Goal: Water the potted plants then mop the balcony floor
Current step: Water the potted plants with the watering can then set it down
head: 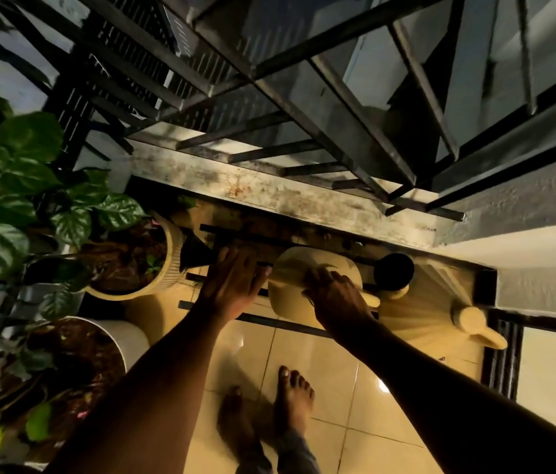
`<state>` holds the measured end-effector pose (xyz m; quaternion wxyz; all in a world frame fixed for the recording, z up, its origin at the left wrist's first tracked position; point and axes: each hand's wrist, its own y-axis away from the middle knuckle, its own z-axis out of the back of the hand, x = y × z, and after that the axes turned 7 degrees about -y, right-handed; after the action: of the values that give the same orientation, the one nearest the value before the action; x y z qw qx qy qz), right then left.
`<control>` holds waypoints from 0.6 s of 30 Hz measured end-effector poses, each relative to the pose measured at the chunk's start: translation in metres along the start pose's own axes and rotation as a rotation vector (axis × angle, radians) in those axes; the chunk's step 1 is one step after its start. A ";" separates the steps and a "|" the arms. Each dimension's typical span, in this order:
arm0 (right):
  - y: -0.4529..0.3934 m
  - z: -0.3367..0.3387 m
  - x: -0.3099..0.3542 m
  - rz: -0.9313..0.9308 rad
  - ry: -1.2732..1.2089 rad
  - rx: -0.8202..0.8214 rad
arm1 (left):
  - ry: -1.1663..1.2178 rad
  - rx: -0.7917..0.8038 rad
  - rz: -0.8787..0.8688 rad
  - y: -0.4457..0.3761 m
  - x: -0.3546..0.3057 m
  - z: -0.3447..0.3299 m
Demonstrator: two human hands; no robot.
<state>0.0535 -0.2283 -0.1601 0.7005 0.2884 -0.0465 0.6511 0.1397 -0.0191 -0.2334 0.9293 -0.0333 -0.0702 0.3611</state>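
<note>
1. the left hand (232, 285) lies flat with fingers straight and close together, on or just over the dark bars of a low rack (269, 321); whether the palm actually touches the bars cannot be told; it holds nothing
2. the right hand (334, 297) rests on top of a cream watering can (304, 282), fingers bent over its upper side; the handle is hidden under the hand, so a true grip cannot be confirmed, though the fingers look curled around something there
3. the can sits on the rack between the two hands; its dark funnel-shaped spout (196, 256) points left toward a ribbed pot (170, 265)
4. just right of the can stands a ribbed cream vessel (430, 309) with a dark round opening (393, 271); motion blur smears its side, so its exact form is hard to read
5. a white pot (129, 340) with dark soil stands lower left; leafy plants (30, 186) fill the left edge, partly cut off and blurred
6. two bare feet (269, 412) stand on glossy tiled floor (338, 388); the lower legs run out of frame
7. a stained ledge (269, 193) and dark metal grille (304, 80) run above; beyond them it is too dark to make out
</note>
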 end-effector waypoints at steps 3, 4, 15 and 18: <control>-0.003 -0.007 0.002 0.019 0.023 -0.011 | -0.058 -0.332 -0.063 0.011 0.009 -0.016; -0.004 -0.011 0.003 0.019 0.027 -0.002 | -0.075 -0.364 -0.074 0.013 0.012 -0.018; -0.007 -0.024 0.007 -0.001 0.105 -0.041 | 0.022 -0.254 -0.064 0.017 0.011 -0.025; -0.008 -0.022 0.011 -0.021 0.112 -0.011 | 0.075 -0.183 -0.037 0.014 0.006 -0.017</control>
<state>0.0557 -0.2082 -0.1764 0.7105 0.2481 -0.0077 0.6584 0.1373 -0.0044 -0.2515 0.9308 -0.1303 -0.0687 0.3346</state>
